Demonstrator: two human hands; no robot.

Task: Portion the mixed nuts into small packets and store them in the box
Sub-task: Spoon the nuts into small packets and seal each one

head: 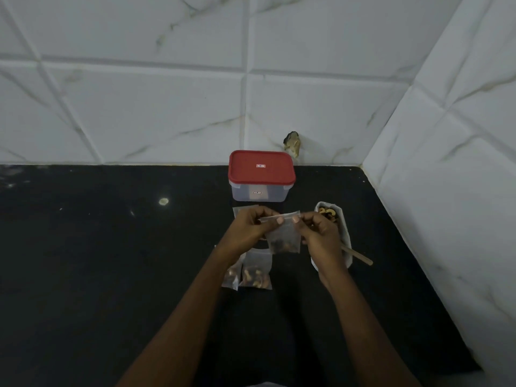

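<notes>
A small clear packet point(283, 238) with nuts in its bottom hangs above the black counter. My left hand point(248, 229) and my right hand point(318, 233) both pinch its top strip, thumbs side by side. Two filled packets point(255, 272) lie flat on the counter just below my left wrist. A clear box with a red lid point(261, 174), shut, stands behind my hands near the wall. To the right, a white tray of mixed nuts point(346, 236) is partly hidden by my right hand, and a wooden handle point(358, 255) sticks out of it.
Empty clear packets point(243, 210) lie between the box and my left hand. The black counter point(111, 261) ends at white tiled walls behind and on the right, forming a corner at the far right. A small pale spot point(163, 201) marks the counter at left.
</notes>
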